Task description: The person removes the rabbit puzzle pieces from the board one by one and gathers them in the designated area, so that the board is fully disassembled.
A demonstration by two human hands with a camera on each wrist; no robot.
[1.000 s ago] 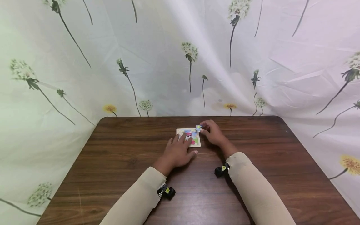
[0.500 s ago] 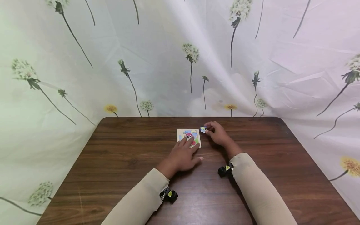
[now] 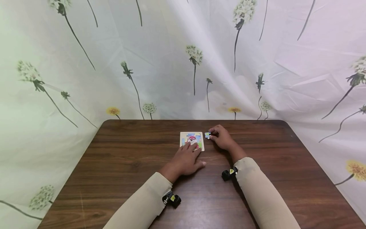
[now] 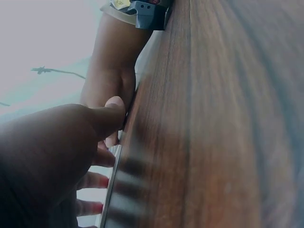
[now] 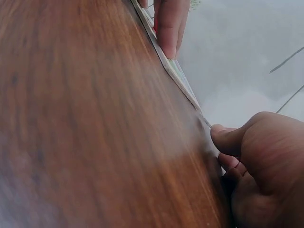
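Near the desk's [image 3: 120, 165] far edge, a small piece [image 3: 207, 135], judged light, thin and stiff, is pinched at its edges by the right hand [image 3: 221, 138], just beside the puzzle [image 3: 192, 139], pressed flat by the left hand's [image 3: 184, 160] straight fingers [image 3: 191, 146].

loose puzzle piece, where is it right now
In the head view the loose piece is pinched in the right hand, low over the table just right of the puzzle board, which the left hand touches.
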